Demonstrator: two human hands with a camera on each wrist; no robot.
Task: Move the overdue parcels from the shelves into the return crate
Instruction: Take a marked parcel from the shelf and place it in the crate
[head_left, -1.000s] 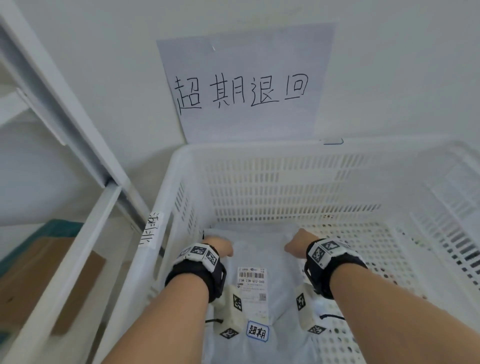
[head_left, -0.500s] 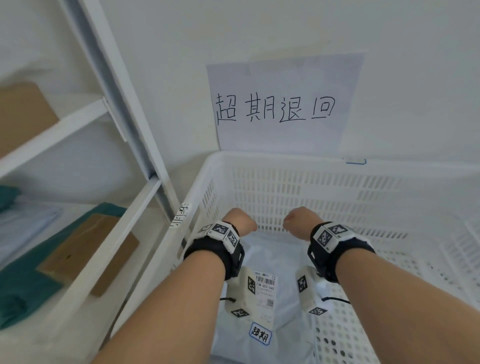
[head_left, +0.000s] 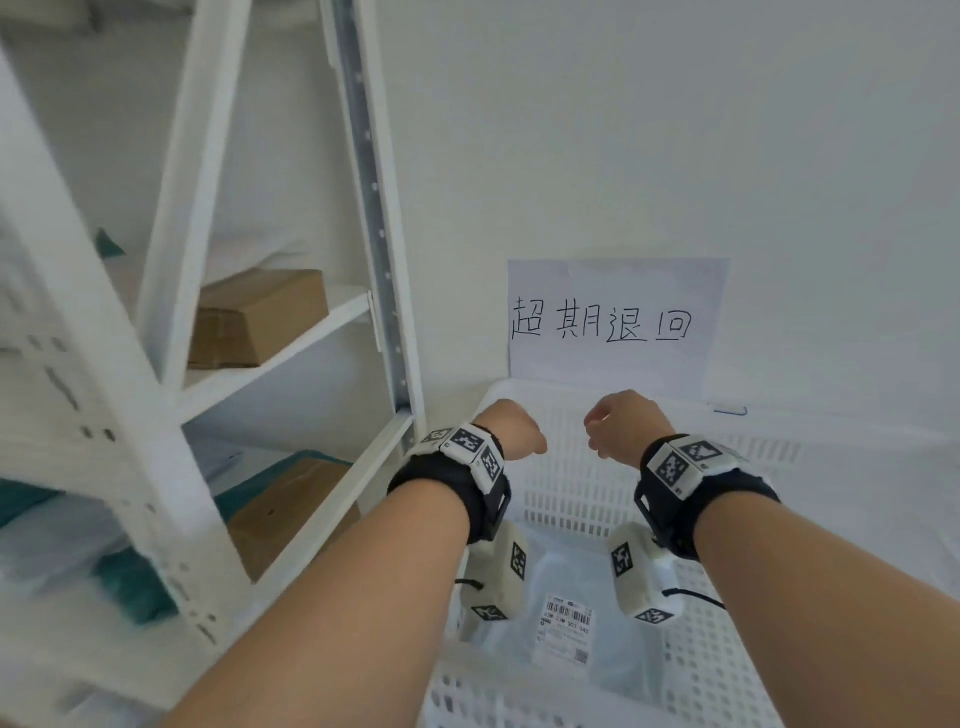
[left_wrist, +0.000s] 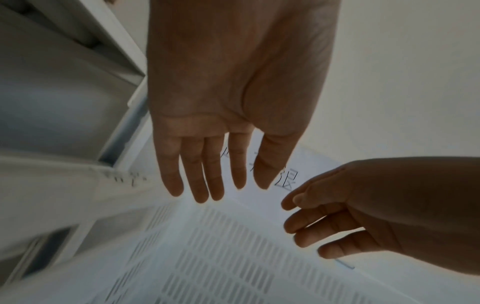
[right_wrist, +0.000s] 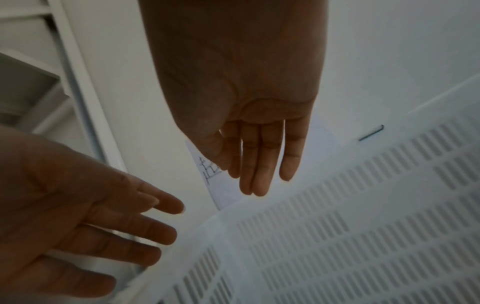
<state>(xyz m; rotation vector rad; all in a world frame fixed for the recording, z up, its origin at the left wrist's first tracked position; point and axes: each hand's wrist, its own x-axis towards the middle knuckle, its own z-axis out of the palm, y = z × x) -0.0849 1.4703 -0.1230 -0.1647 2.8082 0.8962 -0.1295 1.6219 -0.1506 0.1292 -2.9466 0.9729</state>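
A white slotted return crate (head_left: 831, 447) stands against the wall at lower right. On its floor lies a pale plastic-wrapped parcel (head_left: 582, 670) with a barcode label (head_left: 566, 621). My left hand (head_left: 511, 428) and right hand (head_left: 621, 421) hover side by side above the crate, both empty. The wrist views show the left hand (left_wrist: 215, 164) and the right hand (right_wrist: 259, 156) with fingers straight and relaxed, holding nothing. On the white shelving (head_left: 291, 353) to the left sit a brown cardboard box (head_left: 260, 317) and a second box (head_left: 291, 509) one shelf lower.
A handwritten paper sign (head_left: 613, 322) is stuck on the wall above the crate. The shelf's perforated upright (head_left: 371, 208) stands close to the crate's left rim. Teal and pale soft bags (head_left: 130, 582) lie on the lower shelf at left.
Both hands have let go of the parcel and risen out of the crate to above its rim. The view has swung up and left, bringing the shelves in.
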